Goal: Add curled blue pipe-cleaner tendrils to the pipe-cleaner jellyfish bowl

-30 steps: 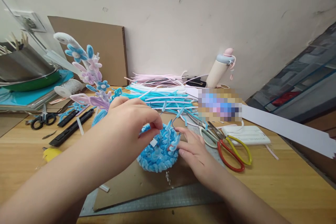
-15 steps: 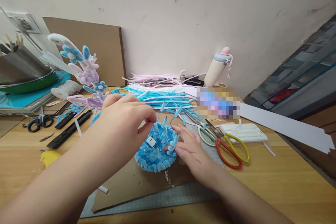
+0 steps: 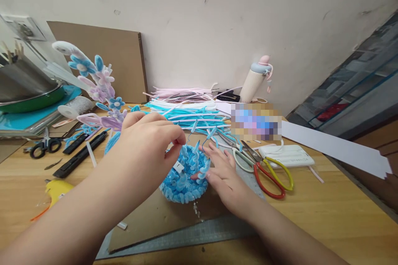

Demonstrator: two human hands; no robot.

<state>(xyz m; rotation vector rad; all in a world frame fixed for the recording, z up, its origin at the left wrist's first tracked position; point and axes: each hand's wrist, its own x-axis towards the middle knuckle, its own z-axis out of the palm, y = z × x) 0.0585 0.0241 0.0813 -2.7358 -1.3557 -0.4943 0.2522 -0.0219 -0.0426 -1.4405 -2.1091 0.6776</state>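
Observation:
A round, fluffy blue pipe-cleaner piece (image 3: 183,193) sits on a cardboard sheet (image 3: 149,223), with coiled blue stems rising from it. A small white block (image 3: 178,167) lies on its left part, and a string of clear beads (image 3: 195,209) hangs at its front. Above its left side my left hand (image 3: 152,140) is closed in a pinch; whatever is between the fingertips is too small to make out. My right hand (image 3: 225,178) grips the right edge of the blue piece, fingers around the coiled stems.
Behind lie bundled blue, white and pink pipe cleaners (image 3: 186,109). Right are red-and-yellow-handled scissors (image 3: 270,180), a white device (image 3: 287,156) and a bottle (image 3: 253,83). Left are a pipe-cleaner flower stem (image 3: 102,83), black scissors (image 3: 45,148), a cutter knife (image 3: 79,155) and a yellow glue gun (image 3: 57,190).
The view has shifted slightly, showing more of the yellow glue gun. Both hands keep nearly the same pose at the blue piece.

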